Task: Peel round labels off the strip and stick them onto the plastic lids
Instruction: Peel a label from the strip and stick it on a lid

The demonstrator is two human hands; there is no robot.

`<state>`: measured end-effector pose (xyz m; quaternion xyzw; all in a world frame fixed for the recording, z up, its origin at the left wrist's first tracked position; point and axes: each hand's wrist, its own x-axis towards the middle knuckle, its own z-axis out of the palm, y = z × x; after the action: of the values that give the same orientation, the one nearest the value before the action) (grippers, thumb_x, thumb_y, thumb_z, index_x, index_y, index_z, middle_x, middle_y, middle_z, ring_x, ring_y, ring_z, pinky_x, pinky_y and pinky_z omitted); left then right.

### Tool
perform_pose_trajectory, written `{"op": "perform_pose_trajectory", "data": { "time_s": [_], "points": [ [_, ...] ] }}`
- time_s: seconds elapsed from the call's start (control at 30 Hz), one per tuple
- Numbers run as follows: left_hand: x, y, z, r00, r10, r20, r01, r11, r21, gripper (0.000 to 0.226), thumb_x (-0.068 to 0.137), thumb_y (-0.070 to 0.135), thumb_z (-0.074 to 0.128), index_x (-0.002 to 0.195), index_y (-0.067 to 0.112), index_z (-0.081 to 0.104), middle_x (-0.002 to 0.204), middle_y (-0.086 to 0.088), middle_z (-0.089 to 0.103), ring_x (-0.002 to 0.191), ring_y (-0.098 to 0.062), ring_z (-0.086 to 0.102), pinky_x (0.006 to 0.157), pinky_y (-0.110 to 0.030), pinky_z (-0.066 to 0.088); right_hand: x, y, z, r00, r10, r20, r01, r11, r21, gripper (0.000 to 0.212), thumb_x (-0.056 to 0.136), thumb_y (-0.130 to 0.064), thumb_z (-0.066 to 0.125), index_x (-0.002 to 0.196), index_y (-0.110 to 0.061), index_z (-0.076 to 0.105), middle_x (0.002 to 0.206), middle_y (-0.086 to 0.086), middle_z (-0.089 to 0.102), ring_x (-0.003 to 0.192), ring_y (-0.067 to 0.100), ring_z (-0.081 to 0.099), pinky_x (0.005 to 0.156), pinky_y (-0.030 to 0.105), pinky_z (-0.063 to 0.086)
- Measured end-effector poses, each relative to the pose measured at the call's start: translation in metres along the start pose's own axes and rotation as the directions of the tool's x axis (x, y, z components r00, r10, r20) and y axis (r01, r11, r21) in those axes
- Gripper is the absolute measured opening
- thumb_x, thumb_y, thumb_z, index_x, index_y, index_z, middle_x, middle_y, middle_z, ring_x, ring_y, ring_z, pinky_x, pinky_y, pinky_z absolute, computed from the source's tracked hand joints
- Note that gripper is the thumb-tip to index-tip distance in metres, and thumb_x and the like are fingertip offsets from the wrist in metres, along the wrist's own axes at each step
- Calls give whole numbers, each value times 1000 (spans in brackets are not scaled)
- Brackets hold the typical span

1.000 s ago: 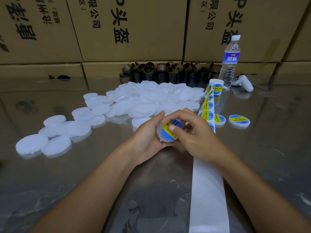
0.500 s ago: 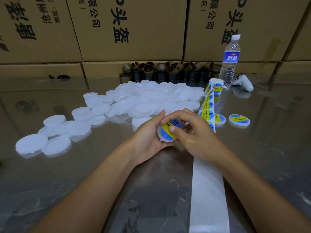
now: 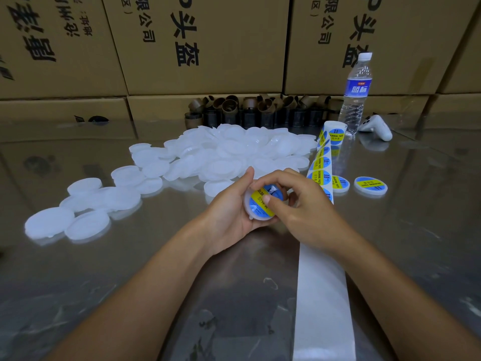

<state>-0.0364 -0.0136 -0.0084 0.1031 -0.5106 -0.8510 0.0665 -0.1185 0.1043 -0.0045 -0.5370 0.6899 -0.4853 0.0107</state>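
Stacked cardboard boxes (image 3: 203, 43) wall in a glossy, reflective table (image 3: 78, 282).

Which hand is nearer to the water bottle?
Right. The right hand is in front of the water bottle and to its left; the left hand, gripping the labelled lid, is farther to the left.

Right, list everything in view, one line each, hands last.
cardboard boxes: several, brown, black print, stacked at the back
short tubes: many, brown and dark, clustered before the boxes
water bottle: one, clear, blue label, back right
controller: one, white, right of the bottle
label roll: one, blue-yellow labels, before the bottle; strip runs toward the person
plain lids: many, translucent white, piled centre and left
labelled lids: two, blue-yellow tops, right of the strip
held lid: one, labelled, between both hands
table: one, shiny grey
left hand: grips the held lid
right hand: thumb presses on the held lid
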Motion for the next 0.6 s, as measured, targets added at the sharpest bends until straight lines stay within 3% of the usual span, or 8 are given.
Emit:
{"op": "perform_pose_trajectory", "data": {
  "time_s": [0.13, 0.23, 0.37, 0.47, 0.6],
  "points": [
    [-1, 0, 2, 1000, 4, 13, -4, 1000, 6, 57, 99, 50, 25, 113, 8, 61, 107, -10, 66, 111, -24, 59, 95, -35, 50, 0, -1, 0, 1000, 5, 1, -5, 1000, -3, 35, 85, -4, 61, 92, -38, 65, 89, 12, 58, 74, 13, 48, 67, 19, 39],
    [0, 0, 1, 999, 0, 34, 0, 1000, -8, 59, 99, 51, 25, 116, 7, 60, 110, -11, 66, 112, -24, 60, 95, -35, 50, 1, -1, 0, 1000, 22, -9, -22, 1000, 1, 34, 85, -5, 62, 93, -38, 67, 88, 14, 57, 74, 17, 49, 69, 25, 40],
    [-1, 1, 0, 996, 20, 88, -19, 1000, -18, 54, 94, 48, 38, 115, 3, 60, 118, -15, 61, 117, -26, 57, 104, -40, 43, 2, -2, 0, 998, 34, -62, -34, 999, 4, 45, 85, -6, 64, 89, -51, 61, 81, 12, 52, 67, 12, 45, 63, 20, 37],
    [-3, 1, 0, 984, 75, 161, -74, 997, -14, 35, 81, 17, 58, 109, -2, 58, 113, -17, 59, 111, -26, 56, 105, -42, 42, 2, 1, -1, 995, 59, -83, -58, 998, 12, 43, 86, -9, 65, 98, -50, 61, 78, 5, 49, 66, 7, 43, 64, 15, 36],
    [-4, 0, 0, 982, 111, 150, -127, 987, 101, 40, 64, -6, 45, 102, -4, 59, 102, -16, 59, 95, -20, 62, 92, -29, 53, 4, 5, -3, 989, 116, -91, -108, 990, 96, 60, 82, -8, 70, 129, -39, 49, 77, 2, 51, 60, 3, 42, 62, 11, 37]
  ]
}}
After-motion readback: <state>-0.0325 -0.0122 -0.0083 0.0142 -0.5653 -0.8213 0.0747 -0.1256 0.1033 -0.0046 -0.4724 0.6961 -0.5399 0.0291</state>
